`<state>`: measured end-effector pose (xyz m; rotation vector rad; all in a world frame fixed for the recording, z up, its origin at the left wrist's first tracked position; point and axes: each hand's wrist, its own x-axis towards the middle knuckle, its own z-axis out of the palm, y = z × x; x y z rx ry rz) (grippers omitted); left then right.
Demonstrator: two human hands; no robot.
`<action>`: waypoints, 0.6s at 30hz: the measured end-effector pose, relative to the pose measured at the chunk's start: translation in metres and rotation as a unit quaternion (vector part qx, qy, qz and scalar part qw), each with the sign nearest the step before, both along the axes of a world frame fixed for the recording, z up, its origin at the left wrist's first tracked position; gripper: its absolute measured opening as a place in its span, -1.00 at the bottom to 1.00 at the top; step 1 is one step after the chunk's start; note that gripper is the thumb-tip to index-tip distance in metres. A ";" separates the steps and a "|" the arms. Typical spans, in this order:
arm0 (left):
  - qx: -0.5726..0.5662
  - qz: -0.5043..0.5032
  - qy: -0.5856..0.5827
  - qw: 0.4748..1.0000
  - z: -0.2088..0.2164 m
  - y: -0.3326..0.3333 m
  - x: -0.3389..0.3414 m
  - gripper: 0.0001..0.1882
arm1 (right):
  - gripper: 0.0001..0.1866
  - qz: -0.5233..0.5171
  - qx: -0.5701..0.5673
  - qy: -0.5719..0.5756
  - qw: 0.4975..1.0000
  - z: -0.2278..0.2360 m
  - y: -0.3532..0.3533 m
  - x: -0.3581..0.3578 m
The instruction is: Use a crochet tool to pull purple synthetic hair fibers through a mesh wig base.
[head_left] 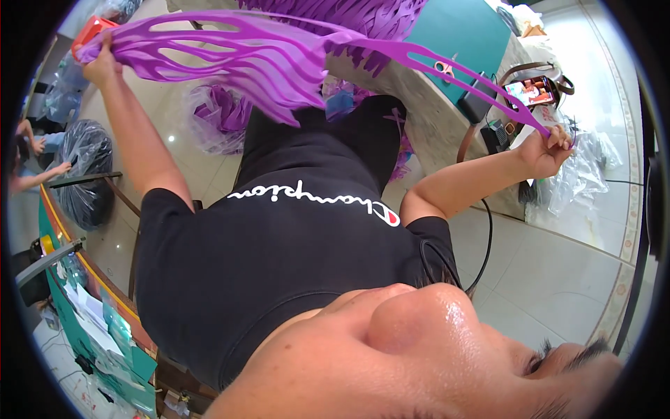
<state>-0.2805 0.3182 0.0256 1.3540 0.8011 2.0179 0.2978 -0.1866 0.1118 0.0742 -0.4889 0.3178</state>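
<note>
A purple sheet cut into long joined strips (230, 52) is stretched across in front of me, between both hands. At the far left my left hand (105, 66) is closed round its bunched end. A red object (92, 33) lies against that bunch; I cannot make out what it is. On the right, my right hand (548, 153) is closed with the fingers pinching the end of a narrow purple loop. The middle of the sheet hangs loose in folds above my lap.
A heap of purple strips (349, 19) and scissors (444, 68) lie on the table's teal cover (457, 31). Nearby are a lit phone (532, 91) and clear plastic (583, 167). A clear bag of purple pieces (220, 119) rests below. Leftward stand a black bag (85, 174) and another person's hand (61, 168).
</note>
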 end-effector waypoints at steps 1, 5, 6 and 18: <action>-0.005 0.056 0.018 0.998 -0.003 0.018 -0.029 -0.20 | -0.84 0.006 0.001 0.001 1.000 0.001 0.000 0.010; -0.047 0.215 0.068 0.973 -0.024 0.060 -0.137 -0.21 | -0.82 -0.019 0.008 0.029 0.999 0.001 0.000 0.053; -0.100 0.290 0.112 0.945 -0.028 0.064 -0.141 -0.24 | -0.82 -0.027 0.008 0.026 0.999 0.004 -0.007 0.064; -0.221 0.047 0.010 0.974 -0.022 0.014 -0.134 -0.68 | -0.84 0.125 0.017 0.008 0.992 0.052 0.031 0.053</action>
